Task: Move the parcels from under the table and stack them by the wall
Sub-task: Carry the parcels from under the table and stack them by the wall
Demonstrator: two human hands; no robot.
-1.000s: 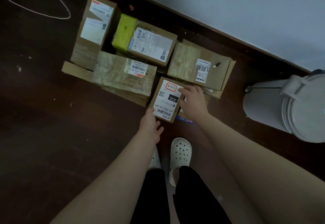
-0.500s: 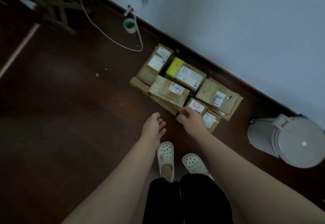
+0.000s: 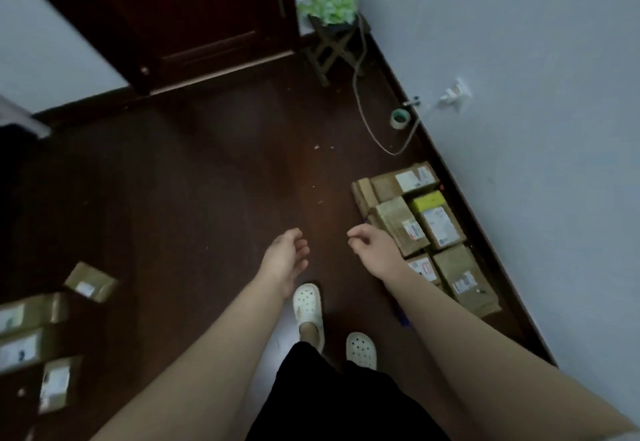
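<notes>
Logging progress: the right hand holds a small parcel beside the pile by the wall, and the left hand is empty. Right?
No: in the head view the right hand holds nothing, fingers loosely curled, beside the pile by the wall. The left hand is empty.

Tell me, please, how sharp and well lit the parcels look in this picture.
In the head view the light is dim and flat, with no glare; the loose parcels at the picture's left edge are smeared, their labels unreadable; the stacked parcels are sharper.

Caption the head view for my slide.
Left hand and right hand hang empty above the dark floor; brown cardboard parcels sit grouped by the pale wall, more parcels lie lower left.
</notes>
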